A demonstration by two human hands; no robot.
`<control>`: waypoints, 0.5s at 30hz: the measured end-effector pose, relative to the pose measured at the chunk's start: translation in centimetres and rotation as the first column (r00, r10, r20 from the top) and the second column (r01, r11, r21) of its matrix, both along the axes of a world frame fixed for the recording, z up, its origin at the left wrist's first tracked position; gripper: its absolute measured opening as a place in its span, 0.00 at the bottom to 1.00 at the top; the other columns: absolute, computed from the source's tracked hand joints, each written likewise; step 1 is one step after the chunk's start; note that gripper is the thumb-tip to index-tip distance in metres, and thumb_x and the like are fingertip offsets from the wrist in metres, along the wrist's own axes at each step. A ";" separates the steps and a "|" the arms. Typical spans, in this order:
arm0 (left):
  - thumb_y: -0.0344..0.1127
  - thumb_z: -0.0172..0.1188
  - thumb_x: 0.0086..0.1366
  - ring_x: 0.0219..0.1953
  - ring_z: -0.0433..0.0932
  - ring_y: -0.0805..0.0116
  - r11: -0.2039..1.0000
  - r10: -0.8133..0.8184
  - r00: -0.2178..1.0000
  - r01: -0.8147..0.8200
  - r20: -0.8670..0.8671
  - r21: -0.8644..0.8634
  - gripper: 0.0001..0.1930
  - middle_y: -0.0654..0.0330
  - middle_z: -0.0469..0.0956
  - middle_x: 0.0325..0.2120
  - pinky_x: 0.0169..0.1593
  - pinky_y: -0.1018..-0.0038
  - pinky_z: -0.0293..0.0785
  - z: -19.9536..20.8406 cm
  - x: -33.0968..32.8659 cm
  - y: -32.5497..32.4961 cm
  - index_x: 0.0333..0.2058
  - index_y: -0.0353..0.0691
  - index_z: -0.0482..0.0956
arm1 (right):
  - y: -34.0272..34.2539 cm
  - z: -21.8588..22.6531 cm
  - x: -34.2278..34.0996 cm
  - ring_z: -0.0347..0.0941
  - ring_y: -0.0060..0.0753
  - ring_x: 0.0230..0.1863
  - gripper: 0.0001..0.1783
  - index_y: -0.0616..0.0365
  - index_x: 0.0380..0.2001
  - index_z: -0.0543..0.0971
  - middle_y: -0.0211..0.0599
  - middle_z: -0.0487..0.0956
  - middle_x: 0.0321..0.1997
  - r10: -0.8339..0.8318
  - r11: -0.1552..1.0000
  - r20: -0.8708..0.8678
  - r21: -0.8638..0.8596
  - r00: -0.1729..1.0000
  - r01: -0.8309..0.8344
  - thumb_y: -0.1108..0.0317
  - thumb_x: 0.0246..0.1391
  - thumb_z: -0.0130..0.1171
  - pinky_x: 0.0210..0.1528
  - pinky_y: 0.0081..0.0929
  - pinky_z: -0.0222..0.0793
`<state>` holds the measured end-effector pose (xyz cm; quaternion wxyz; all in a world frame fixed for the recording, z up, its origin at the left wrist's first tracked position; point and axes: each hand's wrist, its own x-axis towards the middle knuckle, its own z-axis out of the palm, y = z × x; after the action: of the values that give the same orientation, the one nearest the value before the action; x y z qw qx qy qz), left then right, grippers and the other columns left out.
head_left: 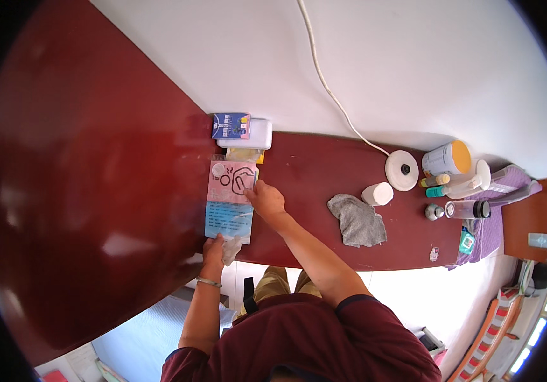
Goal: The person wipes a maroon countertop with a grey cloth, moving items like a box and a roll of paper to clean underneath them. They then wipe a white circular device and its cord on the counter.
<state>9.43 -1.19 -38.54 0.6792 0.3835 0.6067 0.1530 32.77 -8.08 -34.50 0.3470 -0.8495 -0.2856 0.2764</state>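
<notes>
A flat pink and blue printed packet [230,202] lies against the tall dark red panel, at the left end of the table. My right hand [266,198] pinches its right edge near the middle. At the packet's lower left corner my left hand [213,250] is closed, with the thumb against the edge. A crumpled whitish piece [231,250], perhaps tissue or thin plastic, sticks out beside that hand. Just beyond the packet are a yellowish flat pack [245,155], a white rounded case [257,135] and a blue box [231,125] on top of it.
A grey cloth [357,221] lies right of my right forearm, beside a white cup [378,194]. Farther right stand a white corded kettle base [402,170], a yellow-lidded canister [446,158], a clear jar [467,209] and small bottles. Purple fabric [491,223] drapes over the right end.
</notes>
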 end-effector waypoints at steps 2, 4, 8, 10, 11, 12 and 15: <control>0.36 0.53 0.71 0.34 0.79 0.67 0.998 -0.067 0.998 0.067 -0.010 0.018 0.11 0.59 0.79 0.35 0.39 0.71 0.77 -0.3 -1.6 0.3 0.41 0.34 0.76 | -2.6 1.7 0.6 0.77 0.53 0.38 0.17 0.59 0.33 0.73 0.49 0.80 0.37 -0.132 0.985 0.048 0.116 0.990 0.126 0.55 0.52 0.61 0.39 0.48 0.72; 0.39 0.53 0.71 0.33 0.77 0.69 0.970 -0.234 0.971 0.237 -0.057 0.046 0.12 0.60 0.78 0.32 0.39 0.72 0.75 -1.6 -4.2 1.0 0.41 0.35 0.76 | -7.3 1.9 2.4 0.75 0.52 0.42 0.17 0.58 0.37 0.74 0.47 0.78 0.43 -0.217 0.961 0.228 0.220 0.949 0.167 0.58 0.51 0.63 0.44 0.47 0.71; 0.42 0.55 0.69 0.31 0.76 0.70 0.959 -0.201 0.961 0.233 -0.191 0.160 0.13 0.62 0.77 0.29 0.36 0.72 0.73 0.7 -4.0 -3.5 0.35 0.37 0.75 | -20.5 0.5 5.4 0.64 0.52 0.59 0.27 0.57 0.53 0.72 0.45 0.70 0.58 -0.056 0.998 0.615 0.036 0.787 0.043 0.64 0.50 0.63 0.60 0.47 0.61; 0.43 0.56 0.68 0.32 0.76 0.69 0.903 -0.314 0.900 0.381 -0.304 0.196 0.13 0.60 0.77 0.29 0.37 0.70 0.73 -1.6 -5.7 -4.0 0.35 0.37 0.74 | -25.8 -1.4 5.3 0.58 0.51 0.67 0.30 0.59 0.59 0.69 0.45 0.64 0.65 0.169 0.982 0.627 -0.174 0.760 -0.075 0.61 0.53 0.60 0.66 0.46 0.55; 0.42 0.57 0.67 0.31 0.76 0.68 0.871 -0.332 0.869 0.432 -0.367 0.235 0.12 0.60 0.76 0.28 0.37 0.69 0.73 -2.2 -5.4 -4.4 0.35 0.37 0.73 | -28.4 -3.8 5.1 0.55 0.50 0.69 0.30 0.59 0.60 0.68 0.45 0.62 0.67 0.264 0.959 0.602 -0.249 0.754 -0.137 0.60 0.55 0.58 0.68 0.45 0.52; 0.41 0.58 0.66 0.30 0.75 0.68 0.833 -0.336 0.834 0.480 -0.438 0.275 0.12 0.61 0.76 0.27 0.37 0.68 0.73 -2.5 -5.3 -4.6 0.35 0.37 0.72 | -28.8 -4.3 5.1 0.52 0.49 0.71 0.31 0.59 0.61 0.67 0.44 0.60 0.69 0.353 0.928 0.567 -0.311 0.744 -0.204 0.59 0.57 0.56 0.71 0.45 0.48; 0.41 0.61 0.63 0.33 0.76 0.57 0.717 -0.344 0.727 0.612 -0.593 0.334 0.14 0.53 0.76 0.28 0.40 0.63 0.73 -4.0 -5.3 -5.0 0.36 0.37 0.69 | -26.8 -6.4 4.6 0.48 0.47 0.73 0.32 0.60 0.64 0.63 0.42 0.57 0.72 0.467 0.870 0.474 -0.398 0.747 -0.291 0.55 0.62 0.50 0.74 0.44 0.39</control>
<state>4.13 -6.17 -42.51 0.3913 0.7226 0.5696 0.0170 37.36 -34.85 -40.85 0.0519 -0.8575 -0.4969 0.1226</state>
